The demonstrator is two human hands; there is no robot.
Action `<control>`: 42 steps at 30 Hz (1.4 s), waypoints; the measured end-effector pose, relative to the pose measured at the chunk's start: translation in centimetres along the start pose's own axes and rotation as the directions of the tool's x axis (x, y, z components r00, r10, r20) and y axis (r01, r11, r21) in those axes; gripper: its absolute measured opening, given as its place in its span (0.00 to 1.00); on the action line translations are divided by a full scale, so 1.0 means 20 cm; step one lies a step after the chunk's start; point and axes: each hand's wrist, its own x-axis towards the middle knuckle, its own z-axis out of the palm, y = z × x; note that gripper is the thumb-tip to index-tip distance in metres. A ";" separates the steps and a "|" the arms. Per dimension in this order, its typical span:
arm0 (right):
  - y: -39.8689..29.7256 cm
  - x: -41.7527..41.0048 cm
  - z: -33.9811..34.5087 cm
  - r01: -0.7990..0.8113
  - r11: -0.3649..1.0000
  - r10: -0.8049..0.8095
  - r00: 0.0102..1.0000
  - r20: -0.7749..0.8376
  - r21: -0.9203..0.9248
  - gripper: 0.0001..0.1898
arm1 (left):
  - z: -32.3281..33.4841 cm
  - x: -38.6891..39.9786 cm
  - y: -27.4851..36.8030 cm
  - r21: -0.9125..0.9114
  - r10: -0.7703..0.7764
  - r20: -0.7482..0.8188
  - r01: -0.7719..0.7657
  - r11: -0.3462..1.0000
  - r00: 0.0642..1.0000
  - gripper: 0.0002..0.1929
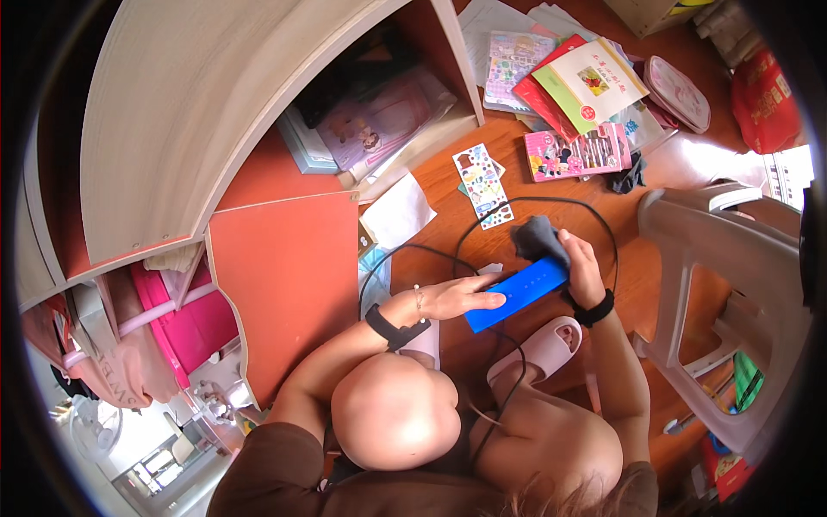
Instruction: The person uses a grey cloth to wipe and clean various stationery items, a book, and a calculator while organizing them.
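In the head view, my left hand grips the left end of a flat blue box, its thumb lying on the top face. A dark grey cloth is in my right hand, pressed against the box's right end. The fingers of that hand are partly hidden behind the cloth. Both wrists wear black bands. A black cable loops over the wooden floor around the hands and runs down between my knees.
A sticker sheet lies ahead, with a pink box of pens and booklets beyond. An open cabinet with books stands left. To the right is a grey plastic stool. Pink slippers are below.
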 end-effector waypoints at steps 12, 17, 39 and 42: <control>-0.03 -0.04 0.12 -0.062 0.567 0.095 0.995 0.010 0.821 0.22 | 0.03 -0.02 0.06 -0.465 0.189 0.014 -0.161 0.871 0.982 0.41; 0.03 -0.04 0.14 -0.002 0.383 0.063 0.998 -0.024 0.924 0.22 | 0.03 0.02 0.05 -0.497 0.194 0.050 -0.144 0.856 0.980 0.39; 0.20 -0.31 0.19 0.157 0.507 -0.062 0.987 0.145 -0.848 0.14 | -0.04 0.06 -0.04 -0.789 -0.049 -0.253 -0.177 0.588 0.966 0.37; 0.06 -0.24 0.11 0.133 0.419 -0.370 0.928 -0.035 -0.898 0.14 | -0.07 0.03 -0.02 -0.909 0.039 -0.233 -0.232 0.346 0.972 0.37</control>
